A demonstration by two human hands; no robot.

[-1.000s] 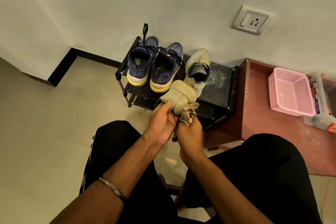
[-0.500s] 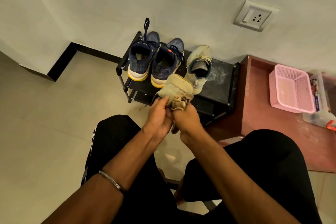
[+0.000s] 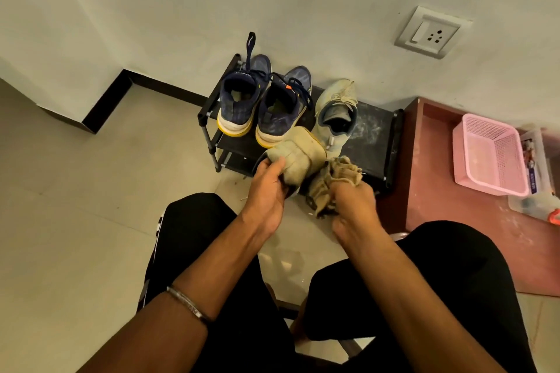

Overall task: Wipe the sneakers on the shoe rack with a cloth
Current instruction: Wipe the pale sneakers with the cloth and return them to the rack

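Note:
A black shoe rack stands against the wall. On its top sit two navy sneakers with yellow soles and one pale grey sneaker. My left hand grips a second pale grey sneaker, held sole-up in front of the rack. My right hand is closed on a crumpled beige cloth, just right of the held sneaker and barely apart from it.
A reddish low platform lies right of the rack with a pink plastic basket and a clear container on it. A wall socket is above. My knees in black trousers frame the tiled floor.
My right hand with the cloth has pulled away from the held sneaker to its right side. The left hand still holds the sneaker, now tilted more sole-up.

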